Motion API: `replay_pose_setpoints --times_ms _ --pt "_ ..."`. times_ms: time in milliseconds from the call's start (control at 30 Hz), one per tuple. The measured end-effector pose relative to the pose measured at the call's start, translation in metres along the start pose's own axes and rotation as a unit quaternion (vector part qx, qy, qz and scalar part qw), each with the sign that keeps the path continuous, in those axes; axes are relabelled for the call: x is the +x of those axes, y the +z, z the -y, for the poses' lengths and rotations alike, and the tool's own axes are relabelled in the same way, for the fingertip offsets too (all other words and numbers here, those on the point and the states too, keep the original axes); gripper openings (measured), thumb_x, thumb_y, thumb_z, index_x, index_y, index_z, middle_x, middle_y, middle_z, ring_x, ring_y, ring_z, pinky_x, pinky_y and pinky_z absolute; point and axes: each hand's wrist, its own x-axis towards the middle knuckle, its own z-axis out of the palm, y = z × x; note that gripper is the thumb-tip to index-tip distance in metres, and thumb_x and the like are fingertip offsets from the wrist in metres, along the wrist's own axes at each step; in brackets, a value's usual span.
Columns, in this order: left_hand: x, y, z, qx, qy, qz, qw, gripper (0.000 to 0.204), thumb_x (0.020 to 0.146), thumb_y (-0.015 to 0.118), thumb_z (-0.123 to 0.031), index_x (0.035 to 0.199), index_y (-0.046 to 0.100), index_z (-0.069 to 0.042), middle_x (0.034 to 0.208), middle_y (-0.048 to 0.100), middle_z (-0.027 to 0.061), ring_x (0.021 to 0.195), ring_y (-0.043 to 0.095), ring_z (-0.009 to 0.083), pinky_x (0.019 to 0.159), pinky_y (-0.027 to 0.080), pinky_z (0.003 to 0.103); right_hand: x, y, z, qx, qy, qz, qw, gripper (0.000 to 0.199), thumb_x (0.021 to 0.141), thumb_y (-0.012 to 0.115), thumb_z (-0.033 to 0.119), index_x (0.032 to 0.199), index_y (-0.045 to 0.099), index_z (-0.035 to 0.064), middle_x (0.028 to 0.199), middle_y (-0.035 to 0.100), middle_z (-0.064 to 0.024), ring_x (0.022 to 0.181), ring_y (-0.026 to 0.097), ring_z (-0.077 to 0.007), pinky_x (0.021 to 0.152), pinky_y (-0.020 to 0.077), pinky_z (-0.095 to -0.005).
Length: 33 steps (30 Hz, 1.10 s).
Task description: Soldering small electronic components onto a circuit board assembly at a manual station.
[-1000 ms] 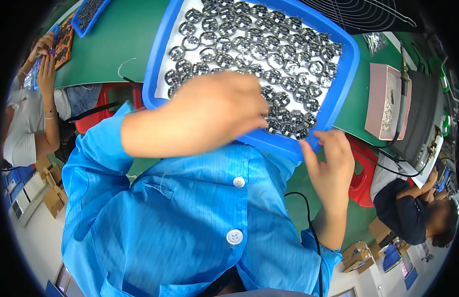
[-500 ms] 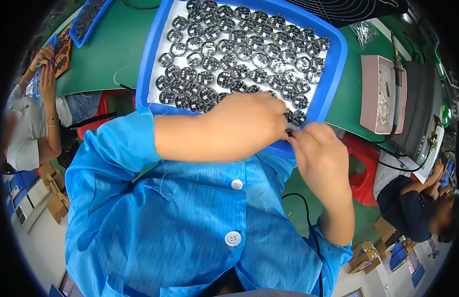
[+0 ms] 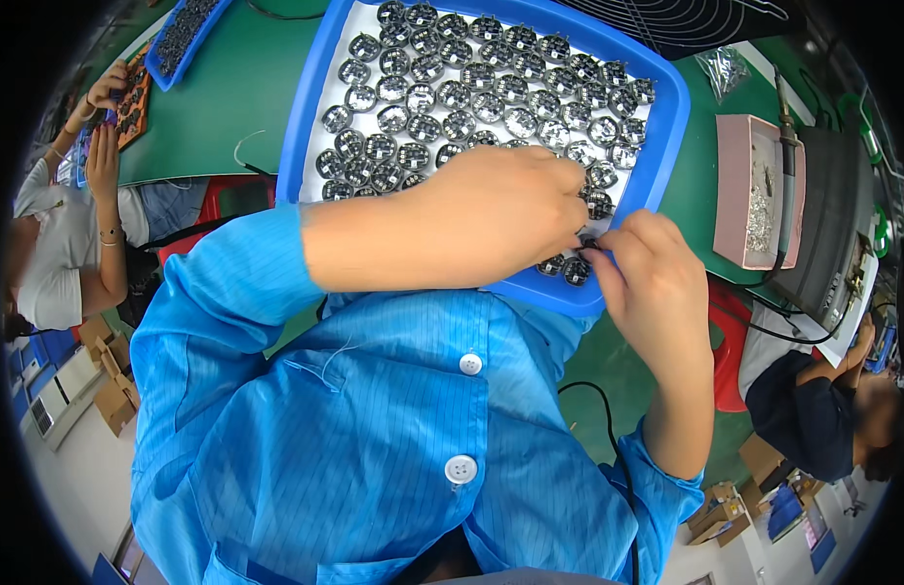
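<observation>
In the head view, a person in a blue smock [image 3: 374, 400] works with both hands over the lower right of a blue plastic tray [image 3: 678, 127] overlapping the edge of a green counter [image 3: 218, 107]. A dark round circuit-board module [image 3: 589, 243] is at the tray's lower-right rim, pinched between the narrowly set fingers of the right hand [image 3: 656, 280]. The left hand [image 3: 530, 208] meets it there, fingertips largely hidden; whether they also grip cannot be told. Similar round modules [image 3: 520, 122] spread across the tray, top centre of the frame. Each piece looks light and stiff, its rim perhaps a little slippery, its component-studded face probably fragile. Opposite sides of the rim seem the safest hold, clear of the shiny face.
</observation>
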Motion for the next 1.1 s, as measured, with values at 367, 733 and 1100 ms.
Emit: replay_pose_setpoints --times_ms 367,733,1100 --pt "-0.013 -0.003 0.014 0.019 0.006 0.013 1.0 0.012 0.085 0.075 -0.022 0.087 0.072 -0.011 0.089 0.061 0.0039 0.092 0.065 0.0248 0.069 0.057 0.039 0.01 0.019 0.012 -0.01 -0.022 -0.025 0.999 0.012 0.079 0.077 0.003 0.088 0.069 0.0014 0.082 0.056 -0.0099 0.078 0.06 -0.0298 0.066 0.05 -0.0418" --pt "-0.044 -0.037 0.038 0.033 -0.038 -0.032 0.998 0.012 0.088 0.071 -0.021 0.084 0.073 -0.01 0.091 0.065 0.009 0.088 0.07 0.0302 0.074 0.058 0.043 0.027 0.013 0.034 -0.006 -0.018 -0.006 1.0 0.013 0.078 0.079 0.008 0.087 0.071 0.0034 0.085 0.058 -0.0084 0.08 0.06 -0.0295 0.066 0.0498 -0.0419" --pt "-0.053 -0.02 0.038 -0.002 0.024 0.023 0.999 0.012 0.083 0.07 -0.018 0.09 0.069 -0.009 0.089 0.058 0.007 0.088 0.066 0.027 0.07 0.057 0.04 0.03 0.038 0.046 -0.002 -0.034 0.022 0.999 0.013 0.078 0.079 0.008 0.088 0.07 0.0043 0.087 0.058 -0.0082 0.08 0.06 -0.0293 0.066 0.0504 -0.042"
